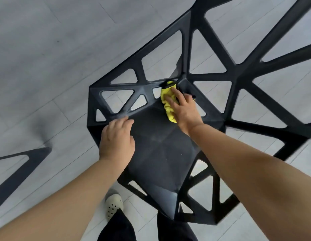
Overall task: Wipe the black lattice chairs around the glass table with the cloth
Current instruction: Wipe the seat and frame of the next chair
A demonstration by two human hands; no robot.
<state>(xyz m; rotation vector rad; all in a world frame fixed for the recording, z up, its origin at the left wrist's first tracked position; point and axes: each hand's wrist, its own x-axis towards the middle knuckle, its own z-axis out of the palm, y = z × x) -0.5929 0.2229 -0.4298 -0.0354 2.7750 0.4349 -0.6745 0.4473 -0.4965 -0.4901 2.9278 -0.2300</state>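
Note:
A black lattice chair (160, 153) fills the middle of the head view, its solid seat below me and its open triangular backrest running up to the right. My right hand (183, 108) presses a yellow cloth (167, 101) flat against the seat where it meets the lattice near the back corner. The cloth sticks out to the left of my fingers. My left hand (117, 138) rests on the seat's left part, fingers lightly bent, with nothing in it.
Grey tiled floor (46, 66) lies all round the chair. A black part of another chair (17, 173) juts in at the lower left. My foot in a pale perforated shoe (113, 204) and dark trousers (116, 228) stand just under the seat's front edge.

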